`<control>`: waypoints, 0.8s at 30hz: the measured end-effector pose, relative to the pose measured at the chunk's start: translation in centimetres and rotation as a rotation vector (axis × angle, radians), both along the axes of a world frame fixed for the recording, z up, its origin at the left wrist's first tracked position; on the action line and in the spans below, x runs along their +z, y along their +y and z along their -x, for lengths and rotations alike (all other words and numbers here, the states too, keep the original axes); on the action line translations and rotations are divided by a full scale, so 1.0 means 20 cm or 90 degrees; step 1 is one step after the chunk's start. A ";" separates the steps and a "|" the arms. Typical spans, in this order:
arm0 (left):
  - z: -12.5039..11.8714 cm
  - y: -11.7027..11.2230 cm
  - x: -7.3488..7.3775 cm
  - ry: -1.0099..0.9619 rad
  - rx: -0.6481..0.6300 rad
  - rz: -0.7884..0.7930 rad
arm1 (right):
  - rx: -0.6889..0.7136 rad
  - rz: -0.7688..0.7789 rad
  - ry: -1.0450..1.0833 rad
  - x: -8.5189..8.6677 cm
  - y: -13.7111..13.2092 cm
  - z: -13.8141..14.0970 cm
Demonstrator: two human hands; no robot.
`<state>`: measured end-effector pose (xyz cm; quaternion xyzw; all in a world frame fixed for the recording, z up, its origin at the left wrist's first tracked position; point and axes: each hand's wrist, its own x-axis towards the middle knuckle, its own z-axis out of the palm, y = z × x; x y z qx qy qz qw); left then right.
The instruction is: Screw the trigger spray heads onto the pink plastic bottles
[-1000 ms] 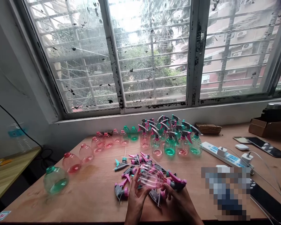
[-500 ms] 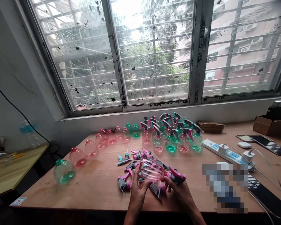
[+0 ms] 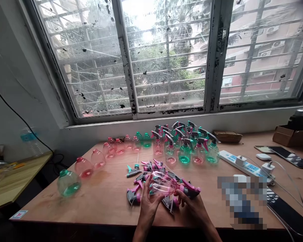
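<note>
1. Change: view shifted slightly over the last second; bottle and grip look the same, so the joint seems no further along; tightness can't be told
2. Pink bottle over loose spray heads, near 6 o'clock on the desk
3. Left hand grasping its body; right hand gripping the spray head at the neck
4. Long axis nearly flat, neck toward just past 3 o'clock, base toward 9

View swung slightly left and down over the past second. Table: front edge now well clear of frame bottom — dark space beneath. More side table at far left. Held pink bottle — a little higher in frame.
</note>
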<state>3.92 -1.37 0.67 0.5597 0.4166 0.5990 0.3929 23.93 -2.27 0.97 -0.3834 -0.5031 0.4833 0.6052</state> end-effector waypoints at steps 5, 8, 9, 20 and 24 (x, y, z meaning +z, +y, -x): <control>0.01 0.01 0.00 -0.003 -0.004 0.009 | -0.001 0.008 -0.013 0.00 0.00 0.00; 0.01 0.02 -0.01 -0.007 -0.004 0.007 | -0.011 0.012 -0.014 0.00 0.01 0.00; 0.01 0.02 -0.01 -0.006 -0.004 0.006 | -0.013 0.013 -0.013 0.00 0.01 0.00; 0.01 0.02 -0.01 -0.033 -0.006 0.011 | 0.005 0.019 -0.019 0.01 0.00 0.00; 0.00 0.01 0.01 -0.022 -0.004 -0.003 | 0.001 0.017 -0.013 0.01 -0.01 -0.01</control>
